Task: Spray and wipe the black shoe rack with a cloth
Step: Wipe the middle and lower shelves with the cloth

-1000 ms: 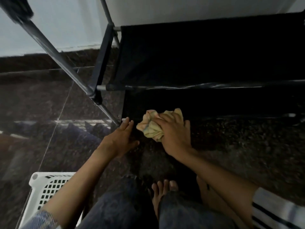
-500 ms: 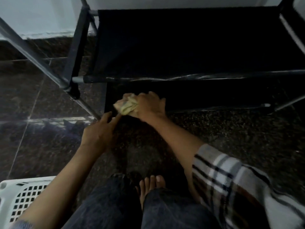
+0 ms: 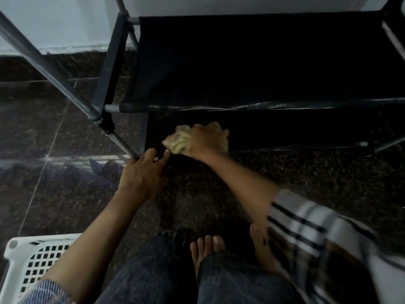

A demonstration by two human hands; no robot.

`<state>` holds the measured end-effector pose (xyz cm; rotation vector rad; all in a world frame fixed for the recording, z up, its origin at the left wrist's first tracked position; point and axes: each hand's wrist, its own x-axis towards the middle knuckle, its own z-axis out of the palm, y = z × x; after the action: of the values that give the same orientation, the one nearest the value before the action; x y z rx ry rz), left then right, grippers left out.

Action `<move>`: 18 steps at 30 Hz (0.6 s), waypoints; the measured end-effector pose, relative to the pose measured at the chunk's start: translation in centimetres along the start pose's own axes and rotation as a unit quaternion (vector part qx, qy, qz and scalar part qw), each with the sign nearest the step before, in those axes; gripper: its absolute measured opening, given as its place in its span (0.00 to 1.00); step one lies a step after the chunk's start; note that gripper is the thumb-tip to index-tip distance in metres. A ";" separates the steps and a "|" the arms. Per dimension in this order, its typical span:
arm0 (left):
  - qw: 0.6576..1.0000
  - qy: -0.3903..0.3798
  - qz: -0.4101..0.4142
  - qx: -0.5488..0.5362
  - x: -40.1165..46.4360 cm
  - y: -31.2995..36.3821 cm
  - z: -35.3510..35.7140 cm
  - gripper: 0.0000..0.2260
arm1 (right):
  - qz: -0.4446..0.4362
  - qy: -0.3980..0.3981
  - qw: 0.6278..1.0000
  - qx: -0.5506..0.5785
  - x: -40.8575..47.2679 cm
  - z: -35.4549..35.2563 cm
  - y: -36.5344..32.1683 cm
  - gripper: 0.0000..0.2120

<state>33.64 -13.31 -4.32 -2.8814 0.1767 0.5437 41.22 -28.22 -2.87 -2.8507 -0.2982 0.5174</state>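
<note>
Nearest the camera, dark denim-clad knees [image 3: 153, 275] and bare feet [image 3: 208, 244] rest on the dark speckled stone floor [image 3: 317, 172], with a white perforated plastic basket [image 3: 32, 257] well to the left of them. Beyond the knees, the left hand [image 3: 142, 174] lies with fingers extended and relaxed, its fingertips touching the lower left front corner of the black fabric-and-metal-tube shoe rack [image 3: 252, 62], beside the grey leg tube. Just right of that corner, the right hand [image 3: 207, 139], its arm in a striped sleeve [image 3: 306, 224], has its fingers curled around a bunched pale yellow cloth [image 3: 177, 140], pressing it onto the rack's lowest black shelf. Above it sits the next black shelf, and behind the rack stands a pale wall [image 3: 54, 23].
</note>
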 end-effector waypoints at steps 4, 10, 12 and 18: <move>1.000 -0.006 0.013 -0.005 -0.3 -0.1 0.0 0.35 | -0.102 -0.032 0.993 -0.043 1.8 -0.4 -2.3 0.25; 1.000 -0.020 0.010 -0.007 -0.9 -0.2 0.4 0.36 | -0.077 -0.074 0.991 -0.074 1.4 -1.5 5.3 0.15; 1.000 -0.018 0.016 -0.006 -0.9 -0.4 0.3 0.36 | -0.039 -0.090 0.993 -0.067 0.8 -1.8 7.3 0.16; 1.000 -0.015 0.022 -0.013 -0.8 -0.5 -0.1 0.33 | -0.079 -0.078 0.994 -0.011 1.3 -0.9 1.3 0.23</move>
<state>33.01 -12.78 -3.82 -2.8983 0.2296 0.6001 43.00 -29.32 -2.80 -2.7802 -0.5558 0.7102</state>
